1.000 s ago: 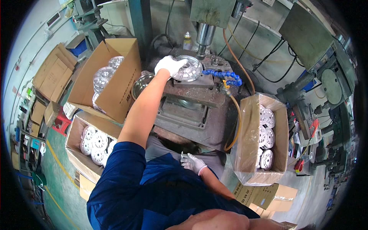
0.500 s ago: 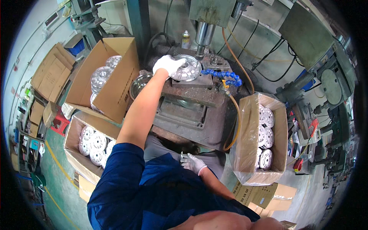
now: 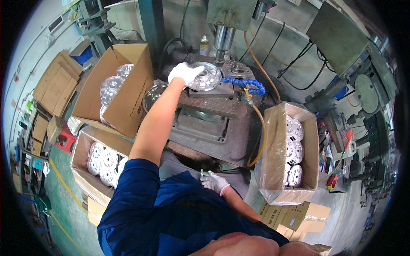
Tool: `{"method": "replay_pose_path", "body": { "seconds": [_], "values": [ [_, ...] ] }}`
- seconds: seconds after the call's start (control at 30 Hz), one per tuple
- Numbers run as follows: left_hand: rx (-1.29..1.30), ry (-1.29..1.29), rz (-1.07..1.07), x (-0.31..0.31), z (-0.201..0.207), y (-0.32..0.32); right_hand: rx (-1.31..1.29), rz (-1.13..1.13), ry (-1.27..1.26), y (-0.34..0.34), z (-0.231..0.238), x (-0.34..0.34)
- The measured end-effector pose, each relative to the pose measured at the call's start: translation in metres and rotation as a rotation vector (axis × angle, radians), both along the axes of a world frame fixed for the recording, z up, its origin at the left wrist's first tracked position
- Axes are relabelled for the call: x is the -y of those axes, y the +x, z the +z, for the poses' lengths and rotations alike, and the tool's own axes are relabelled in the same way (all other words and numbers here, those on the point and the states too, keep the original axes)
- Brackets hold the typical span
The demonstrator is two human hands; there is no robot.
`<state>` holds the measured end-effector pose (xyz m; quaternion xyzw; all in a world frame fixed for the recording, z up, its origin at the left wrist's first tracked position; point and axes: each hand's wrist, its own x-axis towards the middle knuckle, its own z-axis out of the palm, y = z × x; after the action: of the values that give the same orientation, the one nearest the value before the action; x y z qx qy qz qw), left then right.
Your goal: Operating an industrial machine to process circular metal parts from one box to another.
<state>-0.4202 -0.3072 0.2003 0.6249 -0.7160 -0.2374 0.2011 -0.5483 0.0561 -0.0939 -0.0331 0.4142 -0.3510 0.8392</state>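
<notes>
the left hand (image 3: 184, 73), in a white glove, was extended to the far side and closed over the left rim of a round silver metal disc (image 3: 206, 78). the disc lay on the machine table (image 3: 213, 106), directly below the vertical spindle (image 3: 223, 40) of the drill press. a blue segmented coolant hose (image 3: 243, 82) ran just to the right of the disc.

the right hand (image 3: 215, 181), also in a white glove, rested near the body against the blue garment, fingers loosely curled and holding nothing.

to the left of the machine, an open cardboard box (image 3: 119, 91) held stacked silver discs; a second box (image 3: 100, 160) nearer on the left held white wheel-shaped parts. to the right, a plastic-lined box (image 3: 286, 153) held similar white parts in rows. a metal bowl (image 3: 153, 96) sat between the left box and the machine table.
</notes>
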Motion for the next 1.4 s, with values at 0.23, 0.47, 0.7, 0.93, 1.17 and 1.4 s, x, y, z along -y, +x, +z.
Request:
{"method": "replay_pose_path", "body": {
  "seconds": [0.23, 0.47, 0.7, 0.93, 1.17, 1.4],
  "values": [
    [-0.05, 0.084, -0.041, -0.005, 0.009, -0.001, -0.01, 0.002, -0.025, -0.001, -0.001, -0.002],
    [-0.066, -0.026, 0.084, -0.001, 0.001, -0.002, 0.015, 0.009, -0.032, -0.004, -0.009, 0.0],
    [-0.199, -0.16, 0.144, 0.008, -0.01, -0.001, 0.013, 0.005, -0.056, -0.006, 0.0, -0.002],
    [-0.23, -0.12, 0.123, 0.018, -0.033, 0.003, 0.0, -0.024, -0.069, -0.007, 0.001, -0.005],
    [-0.272, -0.205, 0.181, 0.015, -0.021, 0.016, 0.03, -0.009, -0.027, -0.003, 0.003, 0.003],
    [-0.546, -0.051, -0.1, -0.045, -0.023, 0.112, -0.127, -0.006, -0.139, -0.005, 0.011, -0.008]
  ]
}}
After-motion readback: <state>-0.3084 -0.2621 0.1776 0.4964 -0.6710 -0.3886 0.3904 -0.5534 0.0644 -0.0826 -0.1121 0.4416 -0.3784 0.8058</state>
